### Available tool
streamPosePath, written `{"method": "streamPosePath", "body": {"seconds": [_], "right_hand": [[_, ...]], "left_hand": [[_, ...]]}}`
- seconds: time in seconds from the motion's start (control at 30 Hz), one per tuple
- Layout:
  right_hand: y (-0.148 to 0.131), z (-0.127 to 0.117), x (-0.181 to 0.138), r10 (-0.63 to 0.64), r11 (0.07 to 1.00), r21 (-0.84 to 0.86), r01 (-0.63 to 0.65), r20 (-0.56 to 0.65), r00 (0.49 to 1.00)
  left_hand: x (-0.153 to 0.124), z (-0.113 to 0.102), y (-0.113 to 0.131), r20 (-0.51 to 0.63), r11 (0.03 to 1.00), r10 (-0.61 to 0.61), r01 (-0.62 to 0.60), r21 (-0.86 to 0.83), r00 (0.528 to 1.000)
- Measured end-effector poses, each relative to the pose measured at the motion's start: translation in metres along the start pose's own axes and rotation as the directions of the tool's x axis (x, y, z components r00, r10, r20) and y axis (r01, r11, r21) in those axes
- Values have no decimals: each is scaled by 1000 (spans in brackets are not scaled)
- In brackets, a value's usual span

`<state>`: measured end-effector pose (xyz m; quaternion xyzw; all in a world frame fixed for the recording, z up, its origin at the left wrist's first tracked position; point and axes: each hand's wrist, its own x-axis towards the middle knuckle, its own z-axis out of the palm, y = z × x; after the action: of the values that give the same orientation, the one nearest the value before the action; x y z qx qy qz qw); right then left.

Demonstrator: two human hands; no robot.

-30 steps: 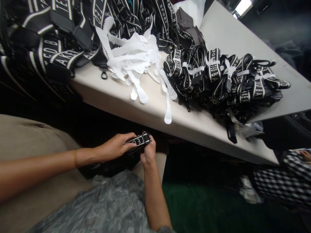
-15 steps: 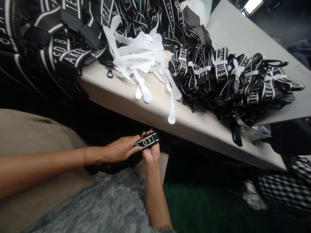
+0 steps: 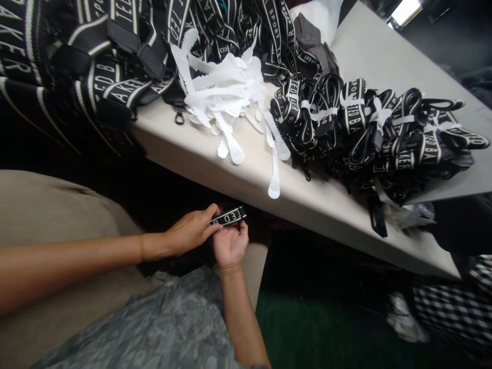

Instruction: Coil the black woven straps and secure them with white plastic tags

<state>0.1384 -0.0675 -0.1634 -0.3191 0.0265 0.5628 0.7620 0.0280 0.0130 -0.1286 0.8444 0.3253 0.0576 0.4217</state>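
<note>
Above my lap, both hands hold a folded black strap (image 3: 229, 217) with white lettering and pale edge stripes. My left hand (image 3: 192, 229) pinches its left end, thumb on the near edge and fingers on the far side. Palm up, my right hand (image 3: 230, 246) is below the strap, with its thumb against the right end near a dark buckle or slider. Its other fingers are mostly hidden behind the strap. On the table edge beyond lies a pile of white serrated tie strips (image 3: 226, 89).
Bundled straps (image 3: 357, 123), bound with white strips, lie on the table (image 3: 184, 161) at right. Loose straps (image 3: 123, 66) with metal clips heap at the left and hang over the edge. A plastic bag (image 3: 413, 212) and checked cloth (image 3: 442, 307) are at far right.
The strap has turned to show its narrower side. My right hand has slid slightly left and lower, with more of its palm showing. The whole view has shifted a little.
</note>
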Motion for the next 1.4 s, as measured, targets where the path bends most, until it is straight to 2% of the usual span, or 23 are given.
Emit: {"method": "streamPosePath", "body": {"seconds": [0.13, 0.27, 0.33, 0.4, 0.47, 0.57, 0.67, 0.73, 0.8, 0.87, 0.93, 1.07, 1.17, 1.3, 1.37, 1.4], "right_hand": [[5, 5, -2, -25, 996, -86, 24, -7, 1000], [11, 8, 3, -24, 999, -48, 23, -22, 999], [11, 6, 5, -53, 998, 19, 54, -40, 998], [8, 2, 8, -75, 995, 66, 81, -81, 994], [4, -3, 9, -74, 990, 109, 85, -104, 992], [1, -10, 11, -98, 981, 159, 114, -104, 990], [0, -14, 12, -124, 979, 145, 144, -135, 983], [-1, -14, 12, -91, 985, 132, 112, -157, 983], [-2, -13, 13, -61, 991, 103, 80, -176, 982], [-3, -11, 15, -94, 993, 46, 106, -213, 973], [-4, -8, 18, -165, 986, -14, 166, -229, 959], [-5, -3, 19, -229, 972, -84, 218, -161, 960], [-1, -1, 16, -193, 981, -56, 187, -121, 974], [6, -2, 18, -106, 992, 61, 111, -80, 991], [2, -3, 16, -133, 991, -1, 134, -79, 988], [-3, -3, 13, -156, 984, -102, 148, -70, 985]], "left_hand": [[-1, -1, 4, -31, 996, 9, -6, 90, 999], [-4, 1, 5, -20, 948, 174, -162, 274, 985], [-6, 1, 6, -39, 961, 174, -161, 223, 984], [-7, 0, 8, -47, 990, 95, -90, 109, 994], [-9, 0, 10, 11, 999, 19, -20, 37, 1000], [-11, 3, 11, 123, 1000, 13, -16, 26, 992], [-13, 10, 11, 121, 995, 80, -73, -65, 989], [-13, 15, 9, 95, 983, 94, -77, -169, 991], [-13, 20, 5, 101, 966, 61, -33, -258, 993], [-11, 22, 1, 135, 949, 17, 26, -314, 991], [-7, 20, -3, 148, 946, 2, 47, -322, 989], [1, 8, 0, 141, 959, 19, 21, -282, 990], [4, 0, 4, 149, 961, 47, -4, -277, 988], [8, 2, -5, 81, 952, 62, -34, -305, 995], [12, 3, -13, 28, 945, 42, -31, -325, 999], [12, 3, -15, 12, 945, 45, -38, -324, 999]]}}
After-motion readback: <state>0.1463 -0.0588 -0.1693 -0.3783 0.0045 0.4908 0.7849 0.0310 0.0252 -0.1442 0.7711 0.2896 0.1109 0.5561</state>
